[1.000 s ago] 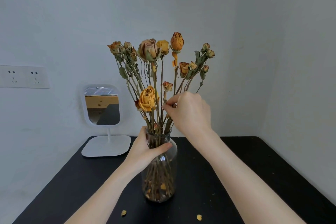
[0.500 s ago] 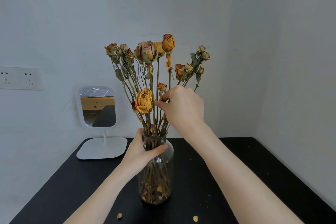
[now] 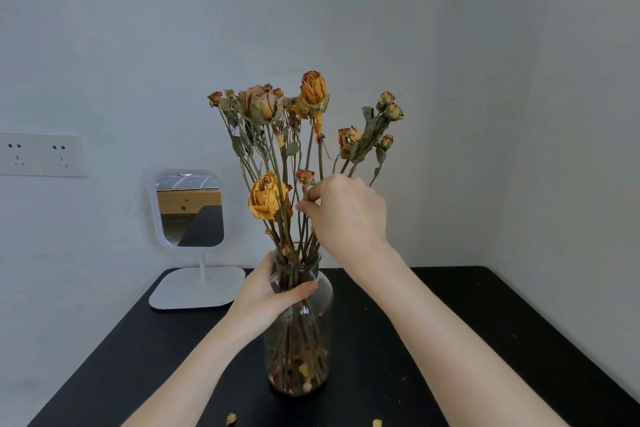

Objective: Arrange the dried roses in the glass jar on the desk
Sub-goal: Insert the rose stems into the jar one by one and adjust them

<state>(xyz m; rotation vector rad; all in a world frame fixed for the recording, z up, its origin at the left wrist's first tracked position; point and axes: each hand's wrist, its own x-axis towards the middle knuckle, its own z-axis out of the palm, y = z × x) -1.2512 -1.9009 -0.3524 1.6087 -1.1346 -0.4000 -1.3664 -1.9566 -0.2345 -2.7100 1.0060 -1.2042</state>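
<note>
Black worktop (image 3: 450, 322) is carrying the glass jar (image 3: 311, 343) — the left hand (image 3: 265, 295) is gripping its neck, fingers (image 3: 313, 193) of the right hand (image 3: 349, 215) are pinching one stem of the dried roses (image 3: 266, 201).

You have a white tabletop mirror (image 3: 188, 208) standing upright against the grey wall (image 3: 346, 10); left of the mirror, slightly higher, sits a double wall socket (image 3: 41, 155); right of it, nearer you, lie two yellow petals (image 3: 231, 419)

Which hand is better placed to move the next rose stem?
Probably the right hand: it pinches a stem among the dried roses, while the left hand grips the glass jar at its neck.
</note>
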